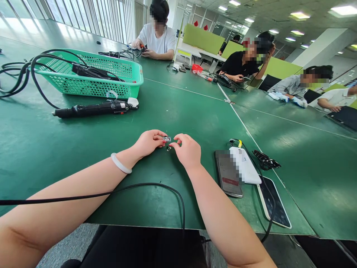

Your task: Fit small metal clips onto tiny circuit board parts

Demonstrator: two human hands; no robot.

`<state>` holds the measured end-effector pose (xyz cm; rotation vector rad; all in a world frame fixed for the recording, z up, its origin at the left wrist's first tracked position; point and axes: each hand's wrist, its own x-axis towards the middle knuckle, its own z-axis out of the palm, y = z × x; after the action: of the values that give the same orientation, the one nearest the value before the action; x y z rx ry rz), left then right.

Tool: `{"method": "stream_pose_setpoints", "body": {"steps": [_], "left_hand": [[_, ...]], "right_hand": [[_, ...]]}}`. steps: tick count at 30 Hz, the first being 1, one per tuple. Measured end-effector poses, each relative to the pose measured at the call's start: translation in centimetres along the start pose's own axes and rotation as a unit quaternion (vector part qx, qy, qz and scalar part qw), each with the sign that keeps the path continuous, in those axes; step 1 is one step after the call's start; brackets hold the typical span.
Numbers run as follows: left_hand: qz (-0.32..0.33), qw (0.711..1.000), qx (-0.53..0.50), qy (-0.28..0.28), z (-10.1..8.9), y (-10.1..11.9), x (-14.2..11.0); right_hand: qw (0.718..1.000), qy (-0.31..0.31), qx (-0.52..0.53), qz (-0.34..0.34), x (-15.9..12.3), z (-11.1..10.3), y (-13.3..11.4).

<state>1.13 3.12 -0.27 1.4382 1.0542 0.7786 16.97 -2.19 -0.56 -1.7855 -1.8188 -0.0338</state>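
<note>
My left hand [149,143], with a white bangle on its wrist, pinches a small black-and-white circuit board [167,139] between thumb and fingers, just above the green table. Close by on the right is my right hand [187,149], its fingers curled and a gap showing between thumb and index finger; nothing is visible in that gap. Under the board, near my right thumb tip, a tiny light-coloured rectangular piece [169,149] appears to lie on the table. It is too small to name.
A black electric screwdriver [95,109] lies in front of a green basket [134,76] holding cables and a black tool. To the right are a dark phone [223,175], a white power bank [245,165], another phone [275,201] and sunglasses [266,160]. A black cable [145,184] crosses my left forearm. Several people sit farther off.
</note>
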Motion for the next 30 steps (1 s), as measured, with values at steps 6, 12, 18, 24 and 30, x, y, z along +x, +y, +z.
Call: {"method": "stream_pose_setpoints", "body": {"steps": [6, 12, 18, 24, 30], "left_hand": [[-0.002, 1.0, -0.015, 0.003, 0.0, -0.2, 0.1], [-0.015, 0.998, -0.052, 0.029, 0.2, 0.1, 0.1], [-0.021, 0.998, -0.054, 0.038, 0.2, 0.2, 0.1], [-0.021, 0.999, -0.024, 0.035, 0.2, 0.3, 0.0], [-0.013, 0.999, -0.021, 0.023, 0.1, -0.1, 0.2]], "right_hand": [[0.999, -0.02, 0.039, 0.03, -0.1, -0.5, 0.1], [0.997, -0.069, 0.045, 0.006, -0.4, 0.2, -0.6], [0.994, -0.113, -0.007, -0.011, -0.3, 1.6, -1.1], [0.991, -0.128, 0.03, -0.029, -0.3, 1.6, -0.8], [0.994, -0.067, 0.09, -0.011, 0.0, 0.6, -0.2]]}}
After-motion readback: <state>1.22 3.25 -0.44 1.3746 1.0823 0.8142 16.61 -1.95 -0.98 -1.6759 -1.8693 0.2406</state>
